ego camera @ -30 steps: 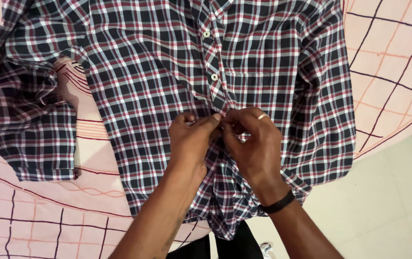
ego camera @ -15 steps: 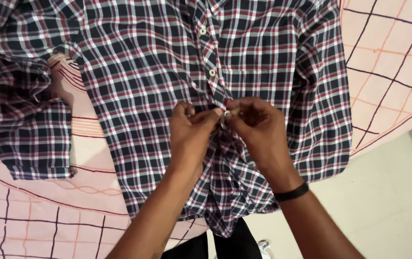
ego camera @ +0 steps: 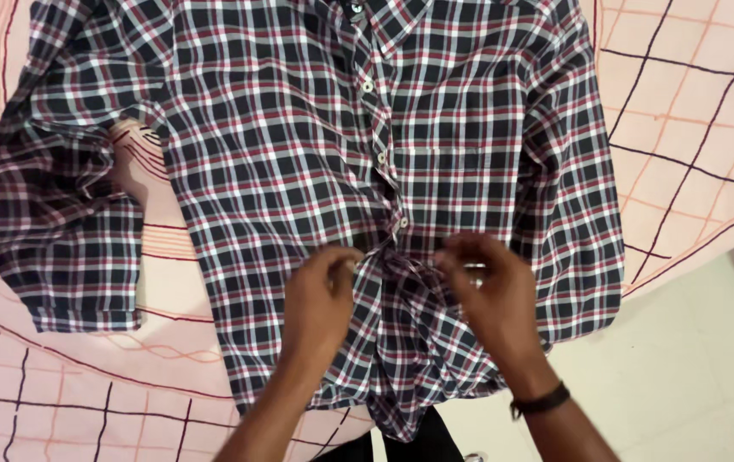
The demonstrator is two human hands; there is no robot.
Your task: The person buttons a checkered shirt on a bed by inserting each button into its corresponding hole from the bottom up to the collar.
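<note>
- Plaid button-up shirt (ego camera: 281,162), dark navy with red and white lines, lies front-up and spread across a pink bedsheet (ego camera: 692,111) patterned with dark and orange lines; its hem hangs toward the person over the sheet's near edge.
- Left hand (ego camera: 320,299) pinches the left side of the front placket between thumb and fingers, closed on the cloth just below the lowest fastened button (ego camera: 403,222).
- Right hand (ego camera: 491,295), wearing a ring and with a dark wristband (ego camera: 540,400) on its wrist, grips the opposite side of the placket, fingers curled on fabric; motion blur hides the exact fingertips.
- Compared with a second ago, both hands have slid down the placket and drawn apart: then they met tip to tip at one button, now that button sits fastened above them and the cloth bunches between them.
- Judged from this, one more button is done and the hands are lining up the next lower stretch of the front.
- Three white buttons show closed up the placket, beside the chest pocket (ego camera: 448,171).
- Left sleeve (ego camera: 68,239) lies folded on the sheet; pale floor (ego camera: 692,376) shows at lower right.
</note>
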